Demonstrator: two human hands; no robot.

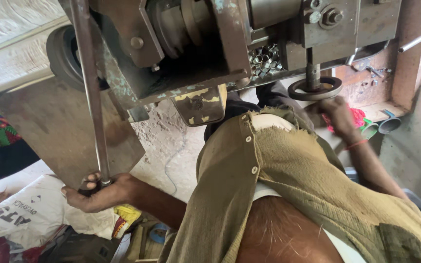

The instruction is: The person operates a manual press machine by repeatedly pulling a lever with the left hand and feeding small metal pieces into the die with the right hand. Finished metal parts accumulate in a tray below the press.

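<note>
Work in hand appears to be operating the press-type machine (pixel 196 48). The left hand (pixel 98 191) is closed tight round the lower end of the long steel lever (pixel 92 97) at near left, and the right hand (pixel 336 111) is curled on the rim of the small handwheel (pixel 315 89) at far right, under the machine body. A heap of small metal rings (pixel 265 58) lies in the machine between the two. Any further lever stroke would call for a firm left grip and the right fingers kept off the spindle.

left hand (pixel 98 192) grips lever (pixel 89 87) | right hand (pixel 337 114) on handwheel (pixel 315 89)
</note>
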